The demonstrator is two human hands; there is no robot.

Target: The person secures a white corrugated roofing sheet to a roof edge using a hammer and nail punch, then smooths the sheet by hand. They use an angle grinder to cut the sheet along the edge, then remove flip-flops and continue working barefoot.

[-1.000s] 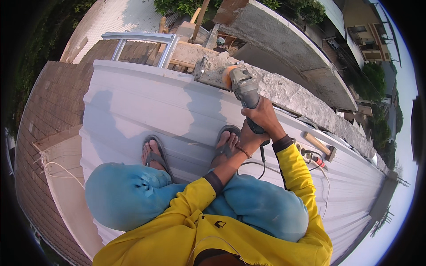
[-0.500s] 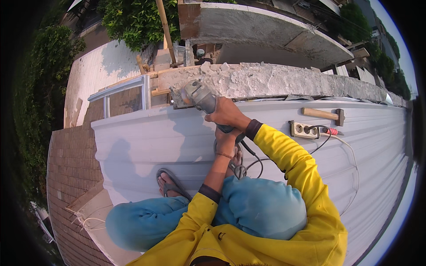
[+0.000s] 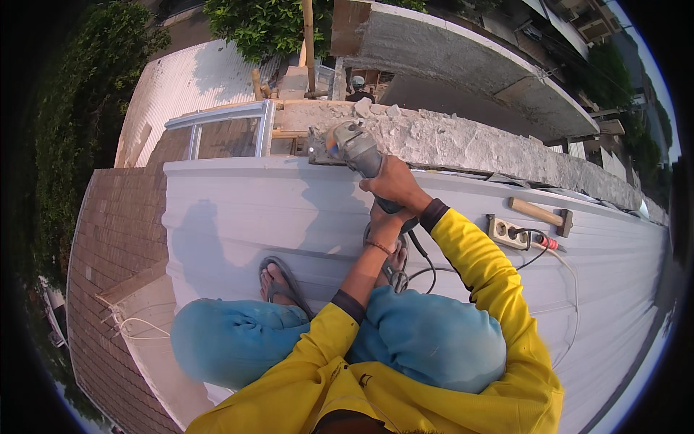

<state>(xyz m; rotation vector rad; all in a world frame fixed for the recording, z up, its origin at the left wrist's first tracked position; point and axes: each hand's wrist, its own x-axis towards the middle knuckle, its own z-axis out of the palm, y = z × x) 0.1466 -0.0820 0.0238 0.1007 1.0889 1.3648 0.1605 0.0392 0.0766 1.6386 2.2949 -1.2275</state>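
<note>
A grey angle grinder [image 3: 356, 150] with a blurred orange-tinged disc is angled up-left against the left end of a rough concrete ledge [image 3: 463, 141]; whether the disc touches it I cannot tell. My right hand [image 3: 396, 181] is wrapped round the grinder's body. Lower down, my left hand [image 3: 387, 220] grips its rear, from which a black cord hangs. My sandalled feet rest on grey corrugated metal sheeting [image 3: 210, 246] beneath the tool, the farther foot partly hidden by my arm.
A power strip [image 3: 506, 233], a red-handled tool [image 3: 546, 241] and a wooden-handled hammer [image 3: 542, 213] lie at right. A metal frame [image 3: 195, 116] and brown roof tiles [image 3: 108, 239] are at left. A person [image 3: 359, 92] is below, beyond the ledge, near a concrete slab [image 3: 463, 61].
Since a second ago, the grinder has swung toward the upper left, with both hands following it. The view has also turned and shifted.
</note>
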